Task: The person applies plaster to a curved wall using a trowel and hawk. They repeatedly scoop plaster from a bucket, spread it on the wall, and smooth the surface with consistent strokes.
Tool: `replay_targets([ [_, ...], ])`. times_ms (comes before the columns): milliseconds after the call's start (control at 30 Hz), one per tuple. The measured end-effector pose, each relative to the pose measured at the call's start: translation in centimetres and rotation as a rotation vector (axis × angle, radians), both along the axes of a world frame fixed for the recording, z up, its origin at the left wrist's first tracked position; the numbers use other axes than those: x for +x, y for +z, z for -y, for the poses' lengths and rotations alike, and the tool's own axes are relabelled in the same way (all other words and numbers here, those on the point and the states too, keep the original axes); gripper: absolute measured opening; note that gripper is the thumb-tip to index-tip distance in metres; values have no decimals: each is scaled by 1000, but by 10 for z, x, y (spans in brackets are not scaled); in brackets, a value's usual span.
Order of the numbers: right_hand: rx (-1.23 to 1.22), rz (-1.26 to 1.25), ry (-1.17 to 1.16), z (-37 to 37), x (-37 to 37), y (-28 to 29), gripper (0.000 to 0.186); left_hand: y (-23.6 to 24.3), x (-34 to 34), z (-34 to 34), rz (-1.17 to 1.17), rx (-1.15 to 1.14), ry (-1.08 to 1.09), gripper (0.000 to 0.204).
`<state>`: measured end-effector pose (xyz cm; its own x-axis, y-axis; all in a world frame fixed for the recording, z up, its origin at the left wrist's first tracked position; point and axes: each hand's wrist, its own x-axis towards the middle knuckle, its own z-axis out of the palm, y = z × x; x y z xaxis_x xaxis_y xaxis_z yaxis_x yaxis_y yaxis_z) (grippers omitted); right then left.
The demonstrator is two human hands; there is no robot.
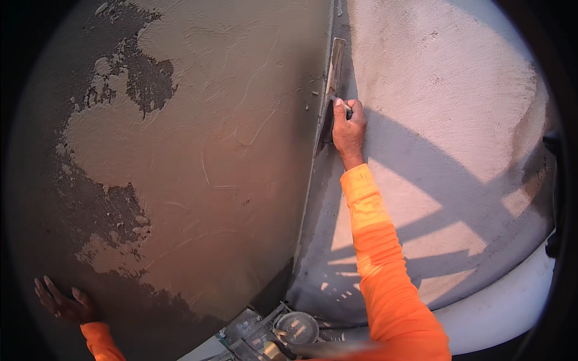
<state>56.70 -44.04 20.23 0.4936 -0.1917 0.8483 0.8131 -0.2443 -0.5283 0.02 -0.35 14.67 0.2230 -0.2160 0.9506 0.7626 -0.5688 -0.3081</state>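
While R hand grips trowel at wall corner | blade runs up-down, edge on wet plaster | L hand open, prob. flat on wall, well apart.

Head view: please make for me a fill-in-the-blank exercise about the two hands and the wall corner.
1. The right hand holds a ____ against the corner edge where the two walls meet.
2. The left hand rests with fingers ____ on the wet plaster wall.
3. Both arms wear sleeves of ____ colour.
4. Shadow bars fall on the ____ wall, the paler one.

Missing words: trowel; spread; orange; right
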Motion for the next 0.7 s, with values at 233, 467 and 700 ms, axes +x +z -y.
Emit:
replay_targets([
  [233,-82,-99,-111,-2,19,16,46,-1,0,1,1,-30,16,61],
  [467,-74,-70,-129,-22,15,13,47,1,-2,-2,-22,-16,4,63],
  [700,-36,-135,-125,-10,16,8,49,0,-3,-2,-34,-12,11,64],
])
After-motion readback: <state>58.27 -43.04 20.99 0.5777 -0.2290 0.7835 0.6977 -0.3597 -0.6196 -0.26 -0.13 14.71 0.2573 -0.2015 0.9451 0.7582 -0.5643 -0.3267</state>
